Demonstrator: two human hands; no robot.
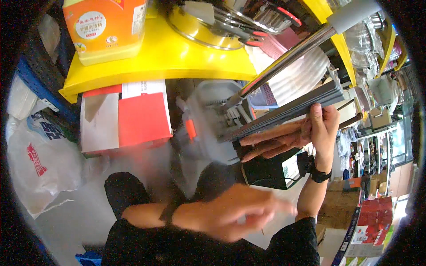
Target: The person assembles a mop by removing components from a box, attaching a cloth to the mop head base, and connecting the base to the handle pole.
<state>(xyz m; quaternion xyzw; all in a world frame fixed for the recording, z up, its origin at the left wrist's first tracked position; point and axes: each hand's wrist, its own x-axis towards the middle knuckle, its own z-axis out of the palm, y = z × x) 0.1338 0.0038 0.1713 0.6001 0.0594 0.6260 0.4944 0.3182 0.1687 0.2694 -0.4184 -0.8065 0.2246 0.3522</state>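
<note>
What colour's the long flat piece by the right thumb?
The flat piece is grey; see the head view.

A yellow shelf (191,60) stands above pale grey floor (75,226), with stocked racks (371,153) and a bright window (400,135) at right.

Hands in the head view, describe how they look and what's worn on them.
Both are gloveless. The right hand has a black wrist strap with a small black device beside it; the left hand, blurred, has a dark wristband.

From the bucket (211,150), a jug (108,33) is standing on a shelf (177,62) toward ten o'clock; a box (143,119) is sitting at nine.
</note>
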